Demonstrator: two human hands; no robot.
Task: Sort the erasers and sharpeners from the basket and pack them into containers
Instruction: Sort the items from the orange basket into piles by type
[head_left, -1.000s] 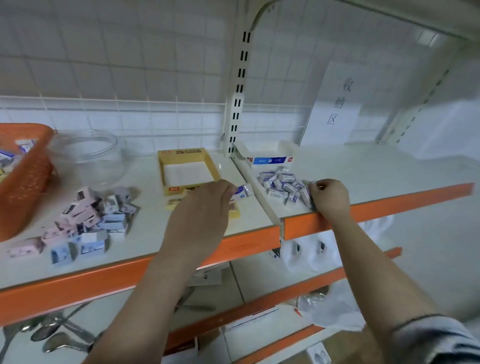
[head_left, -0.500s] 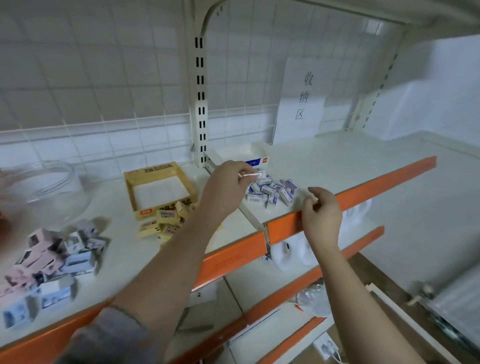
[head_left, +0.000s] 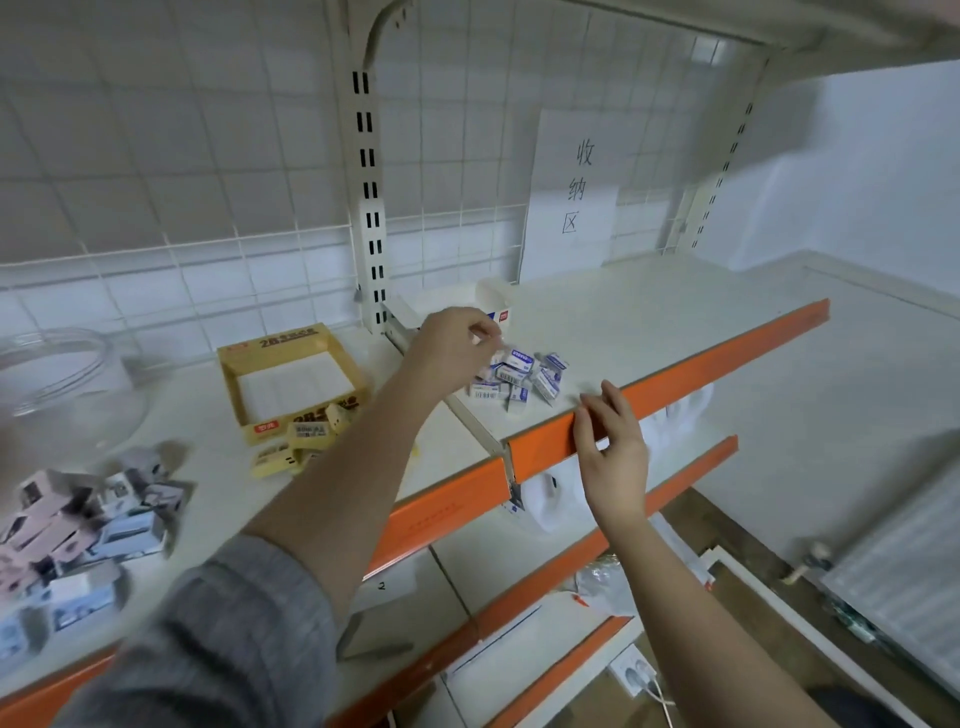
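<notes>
Shelf (head_left: 649, 332), left to right: pastel sharpeners (head_left: 78, 519) heaped, yellow box (head_left: 291, 374) with yellow erasers (head_left: 296, 441) at its front. Left hand (head_left: 452, 345) over blue-white erasers (head_left: 519, 376), grip curled; pinched content indiscernible. Right hand (head_left: 613, 447) on orange shelf edge (head_left: 727, 353), fingers relaxed.

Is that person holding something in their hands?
The left hand pinches one small white eraser at its near end, over the eraser pile. The right hand holds nothing; its fingers rest on the orange shelf edge.
</notes>
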